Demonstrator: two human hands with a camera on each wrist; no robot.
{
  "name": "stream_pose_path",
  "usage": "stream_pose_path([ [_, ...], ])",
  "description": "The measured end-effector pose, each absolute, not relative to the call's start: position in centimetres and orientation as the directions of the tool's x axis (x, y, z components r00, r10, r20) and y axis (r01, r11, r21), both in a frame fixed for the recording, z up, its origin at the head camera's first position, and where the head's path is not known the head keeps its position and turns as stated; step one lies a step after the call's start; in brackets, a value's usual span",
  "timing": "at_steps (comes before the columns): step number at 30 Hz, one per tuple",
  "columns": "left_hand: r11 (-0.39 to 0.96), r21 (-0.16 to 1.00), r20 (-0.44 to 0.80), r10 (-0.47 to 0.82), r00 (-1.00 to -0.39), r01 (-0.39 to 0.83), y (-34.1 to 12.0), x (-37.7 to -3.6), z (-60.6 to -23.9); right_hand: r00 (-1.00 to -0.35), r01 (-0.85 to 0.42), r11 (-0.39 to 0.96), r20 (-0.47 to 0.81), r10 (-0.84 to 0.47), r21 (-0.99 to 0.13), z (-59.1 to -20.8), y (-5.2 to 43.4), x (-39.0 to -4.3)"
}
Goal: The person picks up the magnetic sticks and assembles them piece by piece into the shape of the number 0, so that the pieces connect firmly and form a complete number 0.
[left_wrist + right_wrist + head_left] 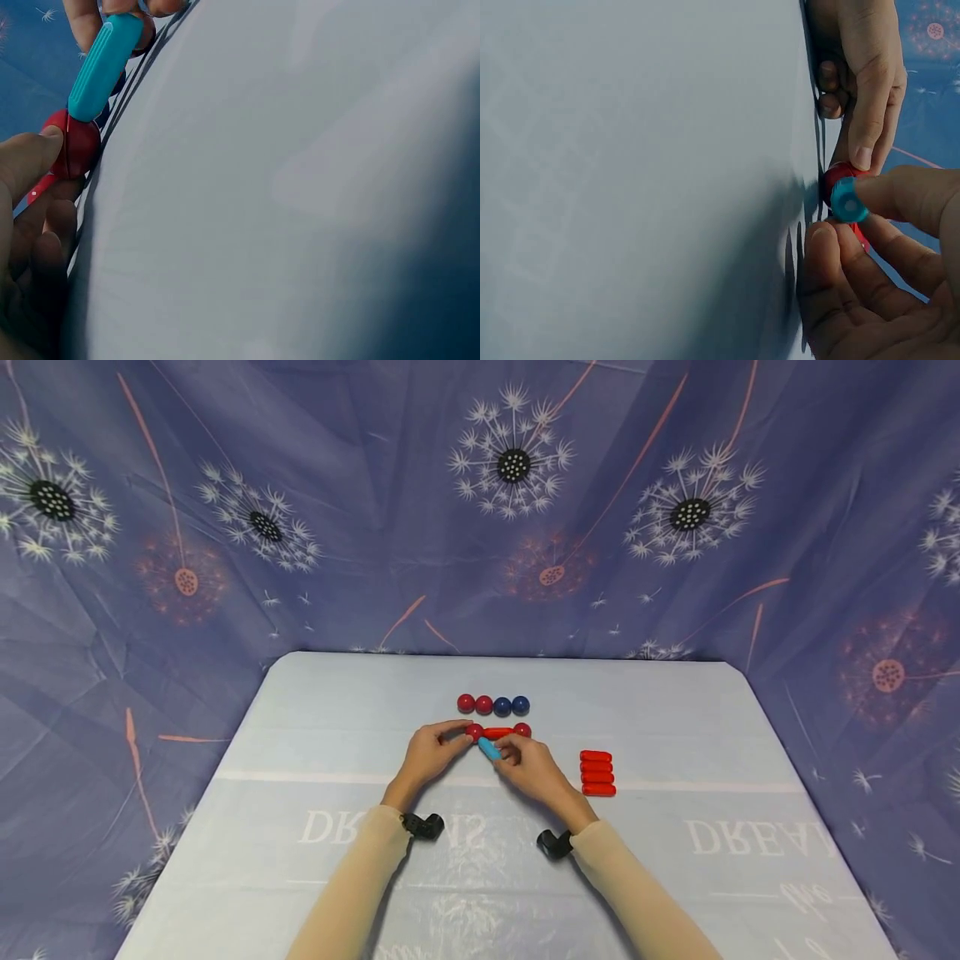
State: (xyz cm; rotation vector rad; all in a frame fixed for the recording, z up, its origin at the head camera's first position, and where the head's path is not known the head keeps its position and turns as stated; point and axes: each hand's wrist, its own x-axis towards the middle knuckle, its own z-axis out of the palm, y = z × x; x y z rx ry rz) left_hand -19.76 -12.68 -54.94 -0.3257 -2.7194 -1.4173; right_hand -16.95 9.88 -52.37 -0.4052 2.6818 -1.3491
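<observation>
My left hand (pixel 427 755) pinches a red ball (pixel 475 732) between thumb and fingers. From that ball a red rod (pixel 498 732) runs right to a second red ball (pixel 522 729). A light blue ribbed rod (pixel 490 749) is pinched by my right hand (pixel 531 772). In the left wrist view, the lower end of the blue rod (pixel 105 67) meets the held red ball (pixel 84 148), the rod tilted away from it. The right wrist view shows the rod's round free end (pixel 849 201) beside my right thumb.
Just behind the hands, a row holds two red balls (pixel 475 704) and two dark blue balls (pixel 512 706). Several red rods (pixel 597 773) lie stacked side by side, right of my right hand. The white table (pixel 315 727) ends at a patterned purple curtain (pixel 390 527).
</observation>
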Motion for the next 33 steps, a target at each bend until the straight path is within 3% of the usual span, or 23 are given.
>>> stream_pose_path([
  [33,0.55,0.806,0.153,0.164,-0.975,0.219,-12.6,-19.8,-55.1,-0.905,-0.208,0.501,-0.03,-0.425,-0.84,-52.5,8.5,-16.8],
])
